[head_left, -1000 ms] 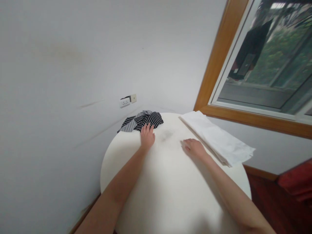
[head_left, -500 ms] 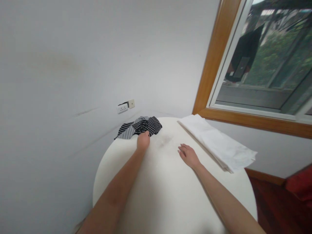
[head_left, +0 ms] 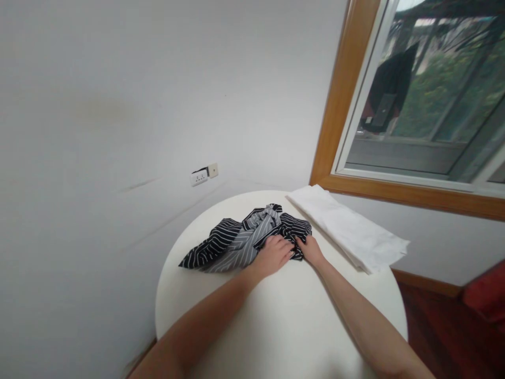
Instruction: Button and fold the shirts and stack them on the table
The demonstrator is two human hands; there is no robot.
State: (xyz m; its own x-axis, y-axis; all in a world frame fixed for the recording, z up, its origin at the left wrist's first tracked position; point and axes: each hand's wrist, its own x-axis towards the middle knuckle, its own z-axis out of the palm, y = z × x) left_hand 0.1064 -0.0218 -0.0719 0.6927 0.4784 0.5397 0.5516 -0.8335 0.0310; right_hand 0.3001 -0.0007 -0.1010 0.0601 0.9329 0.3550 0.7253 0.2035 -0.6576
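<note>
A crumpled black-and-white striped cloth lies on the far middle of a round white table. My left hand rests on its near edge with fingers curled into the fabric. My right hand pinches the cloth's right corner beside the left hand. The two hands almost touch.
A folded white cloth lies along the table's right side under a wooden-framed window. A wall socket sits on the white wall behind the table. A red seat stands at the far right on a dark wooden floor.
The striped cloth has been pulled from the table's far edge toward the middle. My left hand came back with it, and my right hand moved left onto the cloth.
</note>
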